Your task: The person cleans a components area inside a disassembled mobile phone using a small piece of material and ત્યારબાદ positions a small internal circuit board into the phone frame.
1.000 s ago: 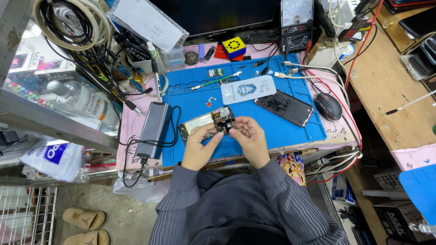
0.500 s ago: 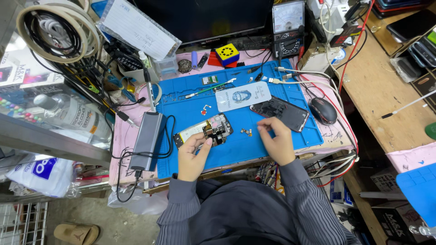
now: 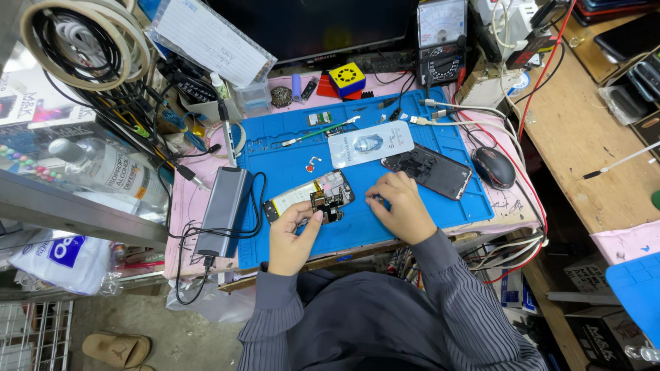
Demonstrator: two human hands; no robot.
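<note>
An opened phone body (image 3: 309, 195) with its circuit board showing lies on the blue work mat (image 3: 289, 161). My left hand (image 3: 292, 233) holds its near edge, thumb by the board. My right hand (image 3: 399, 206) rests on the mat just right of the phone, fingertips pinched over small parts near a dark phone panel (image 3: 427, 170). Whether the fingers hold anything is too small to tell.
A white card (image 3: 370, 143) and tweezers (image 3: 320, 132) lie farther back on the mat. A grey power bank (image 3: 223, 209) with cables sits left. A mouse (image 3: 493, 167), a meter (image 3: 440, 38), a cable coil (image 3: 82, 41) and a clear bottle (image 3: 110, 172) surround the mat. A wooden bench (image 3: 584, 137) stands right.
My right hand left the phone, reached right toward the dark panel, then came back a little to the mat beside the phone. My left hand stayed on the phone body.
</note>
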